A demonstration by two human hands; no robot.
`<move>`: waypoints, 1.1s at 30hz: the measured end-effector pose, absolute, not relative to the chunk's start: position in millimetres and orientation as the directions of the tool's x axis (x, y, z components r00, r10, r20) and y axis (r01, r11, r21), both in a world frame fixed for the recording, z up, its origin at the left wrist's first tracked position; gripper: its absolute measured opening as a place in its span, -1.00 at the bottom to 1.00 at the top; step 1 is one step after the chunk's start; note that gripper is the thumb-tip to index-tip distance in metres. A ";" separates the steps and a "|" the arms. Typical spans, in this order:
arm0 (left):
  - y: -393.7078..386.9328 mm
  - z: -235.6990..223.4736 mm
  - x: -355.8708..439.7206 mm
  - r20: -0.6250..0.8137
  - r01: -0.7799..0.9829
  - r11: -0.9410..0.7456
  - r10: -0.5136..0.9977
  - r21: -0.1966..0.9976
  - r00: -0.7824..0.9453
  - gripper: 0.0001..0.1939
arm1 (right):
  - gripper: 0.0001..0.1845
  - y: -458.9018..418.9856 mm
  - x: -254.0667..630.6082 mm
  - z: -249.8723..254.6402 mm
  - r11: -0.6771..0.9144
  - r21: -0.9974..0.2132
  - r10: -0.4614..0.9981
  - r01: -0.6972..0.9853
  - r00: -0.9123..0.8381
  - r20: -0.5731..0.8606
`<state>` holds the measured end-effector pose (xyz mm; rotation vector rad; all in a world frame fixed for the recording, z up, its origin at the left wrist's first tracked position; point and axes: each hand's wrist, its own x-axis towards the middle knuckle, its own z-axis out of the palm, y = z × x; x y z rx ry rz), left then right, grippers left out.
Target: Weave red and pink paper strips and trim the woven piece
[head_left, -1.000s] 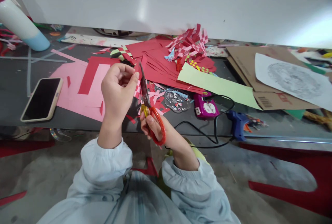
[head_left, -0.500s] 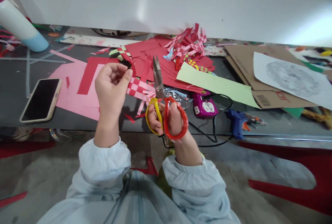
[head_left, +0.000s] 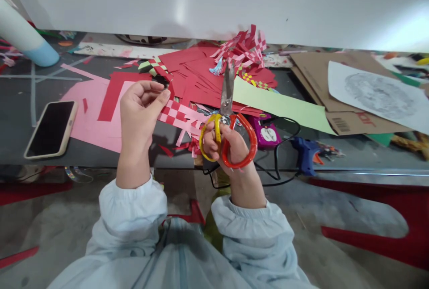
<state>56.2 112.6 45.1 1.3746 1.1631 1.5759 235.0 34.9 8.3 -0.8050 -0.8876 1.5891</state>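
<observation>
My right hand (head_left: 231, 144) grips a pair of scissors (head_left: 228, 94), its fingers through the yellow and red handles and the blades pointing away from me. The blades look nearly together, with no paper between them. My left hand (head_left: 142, 110) is closed in a pinch, thumb against fingers, on what looks like a narrow red paper strip (head_left: 172, 89); the fingers partly hide it. A woven red-and-pink checkered paper piece (head_left: 174, 114) with loose strip ends lies between the hands. Behind it are many red paper sheets (head_left: 194, 68) cut into strips.
A phone (head_left: 50, 129) lies left on pink paper (head_left: 83, 123). Light green paper (head_left: 284, 106), a purple box (head_left: 266, 133) with a black cable, and a blue glue gun (head_left: 305, 155) lie to the right. Cardboard (head_left: 315, 74) and a white bottle (head_left: 23, 30) stand at the sides.
My right hand has moved the scissors to the right, away from my left hand and the checkered piece. My left hand keeps its pinch in almost the same place.
</observation>
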 end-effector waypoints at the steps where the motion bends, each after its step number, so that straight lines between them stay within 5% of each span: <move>1: 112.3 46.1 55.5 0.302 0.016 -0.303 0.944 0.953 -0.135 -0.80 | -0.53 34.7 235.7 7.6 -0.126 -0.868 0.986 -0.481 -0.157 -0.055; 9: 103.5 54.3 48.9 0.167 -0.055 -0.161 0.974 0.985 0.154 -0.82 | -0.49 35.0 232.7 8.2 -0.054 -0.859 0.997 -0.510 0.027 -0.078; 17: 93.3 65.8 50.5 -0.028 0.141 -0.050 0.865 0.989 0.500 -0.84 | -0.51 35.3 231.1 5.7 -0.007 -0.889 0.990 -0.457 0.122 -0.070; 22: 91.3 67.3 54.4 -0.050 0.203 -0.059 0.868 0.977 0.494 -0.78 | -0.51 37.0 230.7 12.0 0.004 -0.871 0.979 -0.491 0.180 -0.098; 28: 88.6 64.7 59.6 -0.137 0.089 0.112 0.916 0.990 0.377 -0.48 | -0.50 40.2 230.2 10.1 0.090 -0.860 0.956 -0.503 0.286 -0.067; 33: 92.2 58.3 61.9 -0.175 -0.008 0.193 0.904 0.981 0.389 -0.48 | -0.50 42.7 232.2 3.5 0.167 -0.846 0.921 -0.506 0.386 -0.048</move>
